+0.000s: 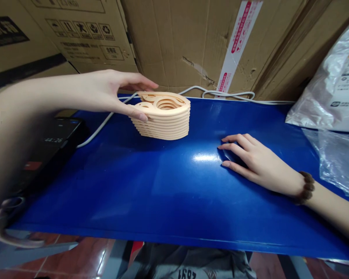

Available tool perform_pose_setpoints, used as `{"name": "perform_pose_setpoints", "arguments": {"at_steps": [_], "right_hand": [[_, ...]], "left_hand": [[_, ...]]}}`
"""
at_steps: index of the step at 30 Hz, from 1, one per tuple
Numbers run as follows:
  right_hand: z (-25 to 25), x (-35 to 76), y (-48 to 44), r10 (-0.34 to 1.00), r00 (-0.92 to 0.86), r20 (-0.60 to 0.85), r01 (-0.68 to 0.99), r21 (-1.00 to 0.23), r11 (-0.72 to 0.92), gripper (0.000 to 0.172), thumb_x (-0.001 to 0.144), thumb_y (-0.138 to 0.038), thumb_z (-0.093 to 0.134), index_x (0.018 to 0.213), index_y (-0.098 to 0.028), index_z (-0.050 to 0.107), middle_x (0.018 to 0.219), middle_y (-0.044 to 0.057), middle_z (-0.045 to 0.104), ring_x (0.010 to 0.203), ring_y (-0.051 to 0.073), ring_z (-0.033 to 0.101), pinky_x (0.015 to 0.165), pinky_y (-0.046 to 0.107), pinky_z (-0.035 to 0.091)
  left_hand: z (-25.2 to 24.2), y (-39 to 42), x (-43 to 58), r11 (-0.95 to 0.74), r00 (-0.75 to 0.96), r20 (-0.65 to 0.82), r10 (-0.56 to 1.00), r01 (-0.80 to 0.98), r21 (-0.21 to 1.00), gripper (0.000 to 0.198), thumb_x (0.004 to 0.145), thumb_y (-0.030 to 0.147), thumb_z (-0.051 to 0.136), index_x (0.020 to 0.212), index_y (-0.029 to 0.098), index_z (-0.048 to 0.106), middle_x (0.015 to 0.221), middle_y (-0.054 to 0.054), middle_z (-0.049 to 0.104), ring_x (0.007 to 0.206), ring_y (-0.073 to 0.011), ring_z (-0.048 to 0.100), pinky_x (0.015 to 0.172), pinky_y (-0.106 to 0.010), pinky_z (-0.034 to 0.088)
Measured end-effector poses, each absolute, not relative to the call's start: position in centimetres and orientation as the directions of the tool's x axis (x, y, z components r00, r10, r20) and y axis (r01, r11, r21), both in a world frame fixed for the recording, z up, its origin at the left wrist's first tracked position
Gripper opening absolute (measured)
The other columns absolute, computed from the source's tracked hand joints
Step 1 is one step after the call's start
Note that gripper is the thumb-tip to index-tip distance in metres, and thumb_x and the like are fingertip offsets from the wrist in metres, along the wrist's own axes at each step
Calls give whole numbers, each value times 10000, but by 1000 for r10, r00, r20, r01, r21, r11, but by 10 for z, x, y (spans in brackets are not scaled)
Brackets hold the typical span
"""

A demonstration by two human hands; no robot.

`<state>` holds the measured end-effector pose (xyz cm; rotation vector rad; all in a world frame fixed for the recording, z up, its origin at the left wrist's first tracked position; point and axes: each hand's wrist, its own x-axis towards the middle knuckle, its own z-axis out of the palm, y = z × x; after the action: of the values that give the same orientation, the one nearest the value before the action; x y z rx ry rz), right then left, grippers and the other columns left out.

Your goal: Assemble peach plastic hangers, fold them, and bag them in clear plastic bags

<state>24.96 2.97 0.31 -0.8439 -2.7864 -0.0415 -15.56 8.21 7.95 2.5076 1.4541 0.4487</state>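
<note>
A stack of several peach-coloured flat pieces with ring-shaped cut-outs [165,118] stands on the glossy blue table top [168,193], toward its far side. My left hand [110,91] reaches in from the left and pinches the stack's top left edge between thumb and fingers. My right hand [254,161] lies on the blue surface to the right of the stack, fingers stretched out and slightly curved, palm down, holding nothing. A dark beaded bracelet [306,186] sits on that wrist.
Cardboard boxes [177,38] wall off the far side. A white cable [229,95] runs along the table's back edge. Plastic bags [334,89] lie at the right. A black device with a lit display [50,143] sits at the left edge.
</note>
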Motion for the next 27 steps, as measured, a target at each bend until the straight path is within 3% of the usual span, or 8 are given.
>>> {"name": "perform_pose_setpoints", "arguments": {"at_steps": [8, 14, 21, 27], "right_hand": [[2, 251, 29, 534, -814, 230, 544, -22, 839, 398, 1047, -428, 488, 1266, -126, 626, 1308, 184, 591, 1145, 303, 586, 976, 478, 503], [2, 250, 29, 542, -810, 224, 550, -34, 835, 386, 1049, -433, 483, 1266, -146, 622, 1315, 184, 594, 1146, 301, 589, 977, 481, 507], [3, 249, 29, 543, -808, 227, 551, -35, 834, 383, 1047, -430, 484, 1262, -147, 626, 1313, 185, 599, 1143, 303, 596, 976, 483, 511], [4, 250, 29, 548, -805, 228, 553, -50, 832, 396, 1043, -437, 487, 1261, -143, 638, 1308, 188, 606, 1140, 310, 603, 973, 493, 514]], "left_hand": [[80, 83, -155, -495, 472, 149, 869, 811, 314, 1032, 658, 851, 702, 1430, 180, 568, 1300, -79, 704, 1090, -228, 668, 1013, -586, 498], [80, 87, -157, -505, 482, 150, 863, 810, 300, 1019, 668, 846, 692, 1430, 181, 568, 1297, -64, 702, 1086, -199, 681, 1012, -493, 521], [78, 90, -161, -528, 504, 159, 849, 792, 305, 1016, 676, 823, 726, 1440, 174, 562, 1299, -90, 707, 1062, -206, 672, 1001, -544, 512], [77, 89, -162, -517, 499, 144, 855, 793, 322, 1060, 652, 818, 733, 1470, 175, 532, 1349, -100, 671, 1153, -247, 654, 1037, -539, 485]]}}
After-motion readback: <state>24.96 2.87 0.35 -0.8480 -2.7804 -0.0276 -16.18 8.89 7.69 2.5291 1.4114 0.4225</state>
